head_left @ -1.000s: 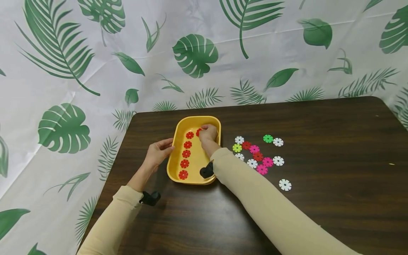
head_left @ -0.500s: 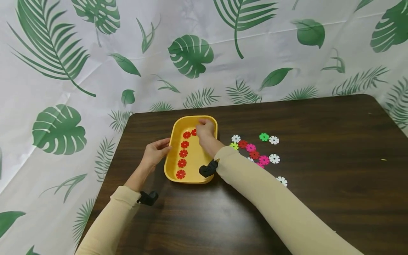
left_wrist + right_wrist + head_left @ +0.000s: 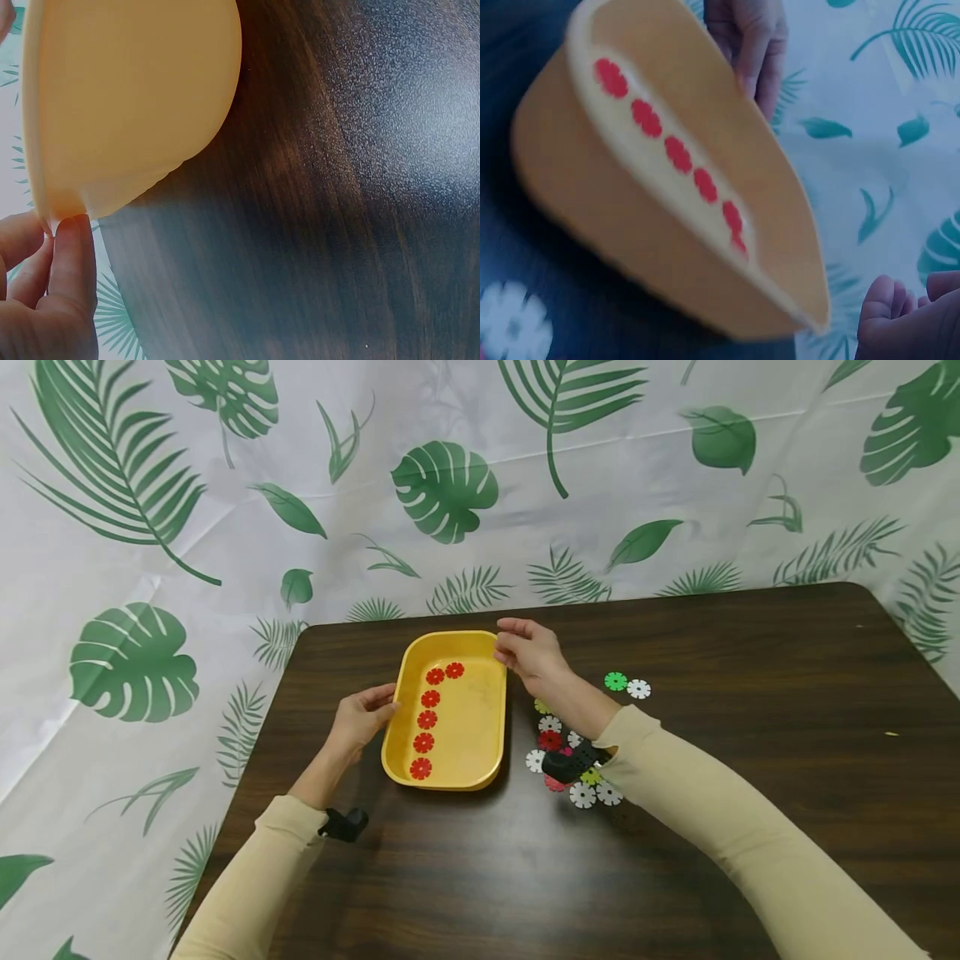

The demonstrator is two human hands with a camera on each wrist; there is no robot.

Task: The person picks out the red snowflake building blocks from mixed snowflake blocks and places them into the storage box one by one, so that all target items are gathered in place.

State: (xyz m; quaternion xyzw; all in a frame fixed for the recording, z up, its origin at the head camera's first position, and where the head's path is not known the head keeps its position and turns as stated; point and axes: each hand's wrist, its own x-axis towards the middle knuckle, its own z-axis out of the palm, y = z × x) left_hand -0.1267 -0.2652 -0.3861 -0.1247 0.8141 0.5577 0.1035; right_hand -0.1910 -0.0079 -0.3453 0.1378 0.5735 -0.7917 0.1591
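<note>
A yellow plastic tray (image 3: 468, 735) stands on the dark wooden table. Inside it, several red notched discs (image 3: 427, 720) form a line along the left side that bends right at the far end. My left hand (image 3: 356, 722) pinches the tray's left rim between thumb and fingers, as the left wrist view confirms at the rim (image 3: 34, 150). Just beyond the tray's far right corner, my right hand (image 3: 534, 656) is raised with loosely bent fingers and holds nothing. In the right wrist view its fingers (image 3: 881, 300) are apart from the tray wall.
Right of the tray lie several loose notched discs in white, red, pink and yellow-green, such as a white disc (image 3: 582, 795), partly covered by the right forearm. A green disc (image 3: 616, 681) lies farther back. A leaf-patterned cloth (image 3: 442, 493) hangs behind the table (image 3: 750, 693).
My right hand has lifted out of the tray and moved right, past its rim. The far-end red disc, earlier partly hidden by it, now shows fully. The left hand keeps its grip.
</note>
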